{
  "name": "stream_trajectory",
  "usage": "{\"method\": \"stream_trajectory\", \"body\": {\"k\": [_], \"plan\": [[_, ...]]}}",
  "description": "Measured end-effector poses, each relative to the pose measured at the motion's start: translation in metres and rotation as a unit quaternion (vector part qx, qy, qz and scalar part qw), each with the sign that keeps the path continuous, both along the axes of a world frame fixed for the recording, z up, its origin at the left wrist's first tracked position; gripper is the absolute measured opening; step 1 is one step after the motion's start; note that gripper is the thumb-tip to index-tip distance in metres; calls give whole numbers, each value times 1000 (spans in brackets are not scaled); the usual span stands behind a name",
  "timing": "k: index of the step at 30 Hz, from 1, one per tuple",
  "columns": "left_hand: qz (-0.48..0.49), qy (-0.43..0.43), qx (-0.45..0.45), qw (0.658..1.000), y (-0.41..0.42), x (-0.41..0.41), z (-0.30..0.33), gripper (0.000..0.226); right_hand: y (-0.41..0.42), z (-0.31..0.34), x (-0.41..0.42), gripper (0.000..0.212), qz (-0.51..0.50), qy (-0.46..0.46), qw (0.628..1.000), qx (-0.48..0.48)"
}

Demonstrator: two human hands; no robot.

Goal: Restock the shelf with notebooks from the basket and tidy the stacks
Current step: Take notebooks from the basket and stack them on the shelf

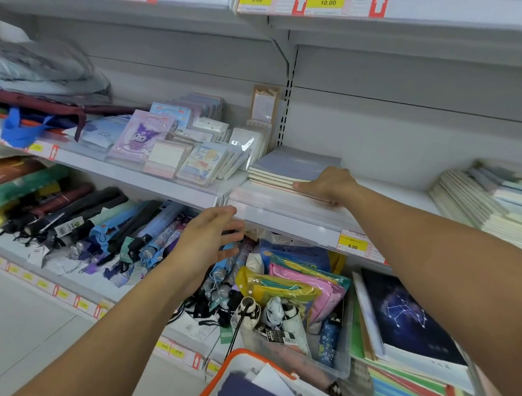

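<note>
White shop shelving fills the view, its edge strips carrying yellow price tags reading 5.00, 10.00 and 6.00. On the middle shelf a low stack of grey-covered notebooks lies flat, long axis running back toward the rear panel. The right hand grips the stack's front right corner, thumb along its edge. The left hand hovers below the shelf lip, fingers spread. An orange-rimmed basket with more notebooks sits at bottom.
</note>
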State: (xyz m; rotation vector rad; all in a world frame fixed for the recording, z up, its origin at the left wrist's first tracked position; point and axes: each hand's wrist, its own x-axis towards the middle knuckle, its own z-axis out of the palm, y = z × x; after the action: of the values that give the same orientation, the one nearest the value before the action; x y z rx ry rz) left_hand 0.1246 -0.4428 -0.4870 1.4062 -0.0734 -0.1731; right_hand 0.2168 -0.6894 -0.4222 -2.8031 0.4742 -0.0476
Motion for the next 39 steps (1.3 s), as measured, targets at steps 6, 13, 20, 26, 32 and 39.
{"method": "stream_trajectory", "body": {"k": [6,13,20,26,32,39], "plan": [[-25,-15,190,981,-3,-5,-15,21,29,-19,-68,54,56,-327,936,-114],[-408,-60,611,676,-11,-22,-59,38,34,-251,-220,85,178,170,969,23],[-407,-56,629,660,-21,-22,-64,44,10,-325,-247,111,81,192,977,43],[-421,-18,609,672,-27,-23,-70,37,-10,-300,-225,46,129,203,969,54],[-424,113,566,698,-18,-30,-55,58,-50,-231,-233,6,37,12,877,479],[-337,50,237,910,-19,-38,-41,31,-23,-219,-245,21,29,12,695,718]]}}
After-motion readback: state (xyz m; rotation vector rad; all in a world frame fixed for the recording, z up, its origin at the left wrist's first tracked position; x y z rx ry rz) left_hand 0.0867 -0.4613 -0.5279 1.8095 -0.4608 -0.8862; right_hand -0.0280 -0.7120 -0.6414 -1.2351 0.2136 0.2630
